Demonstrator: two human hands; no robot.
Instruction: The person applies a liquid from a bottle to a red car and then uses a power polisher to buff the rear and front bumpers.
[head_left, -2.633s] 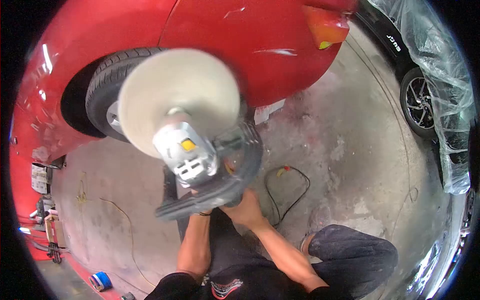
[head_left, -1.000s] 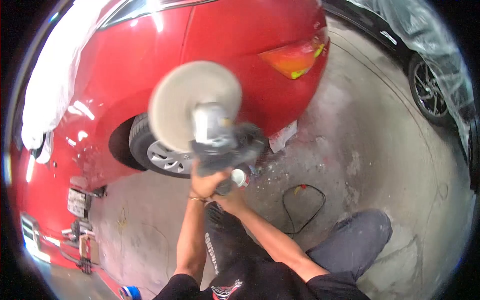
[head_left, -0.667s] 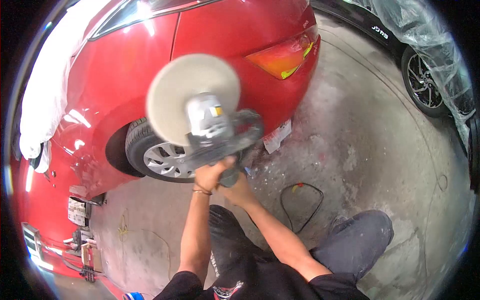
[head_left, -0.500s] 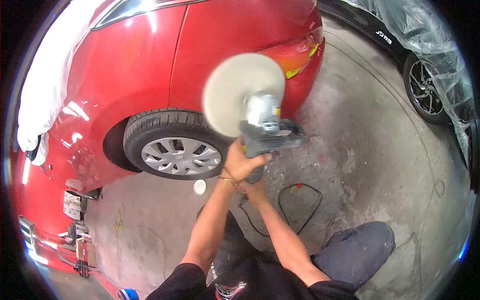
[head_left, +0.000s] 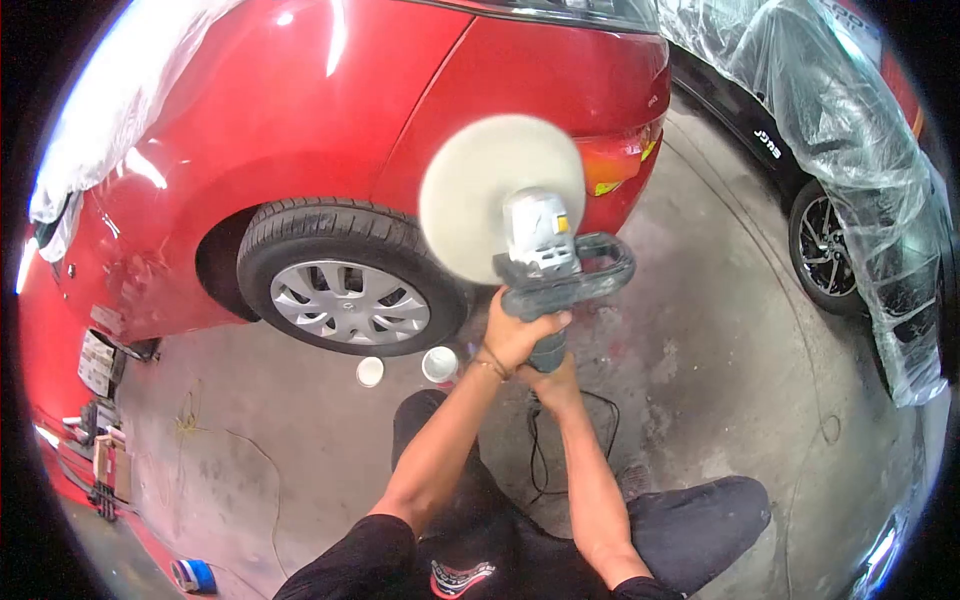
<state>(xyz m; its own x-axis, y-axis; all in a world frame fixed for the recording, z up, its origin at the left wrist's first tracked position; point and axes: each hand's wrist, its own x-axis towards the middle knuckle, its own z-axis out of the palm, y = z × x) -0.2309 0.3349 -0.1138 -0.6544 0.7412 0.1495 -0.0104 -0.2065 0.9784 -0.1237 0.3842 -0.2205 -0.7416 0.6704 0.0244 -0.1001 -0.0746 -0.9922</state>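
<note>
A car polisher (head_left: 540,240) with a wide cream pad (head_left: 465,205) is held out in front of me, and the pad overlaps the red car's rear side panel (head_left: 500,80) in this view. Its pad looks smooth and blurred. My left hand (head_left: 520,330) is wrapped round the dark grip behind the machine's head, thumb across the top. Just below, my right hand (head_left: 552,382) closes round the rear end of the body, its fingers partly hidden. A black loop handle (head_left: 608,262) sticks out to the right.
The rear wheel (head_left: 350,303) is left of the polisher. On the floor near it are a white tub (head_left: 439,365) and a white lid (head_left: 370,372). A black cord (head_left: 540,465) loops between my legs. A black car (head_left: 790,160) under plastic sheeting (head_left: 840,150) stands at right.
The polisher sits slightly further right and lower in view, still in both hands. My view has shifted, so the car and wheel appear turned, and the white tub now shows.
</note>
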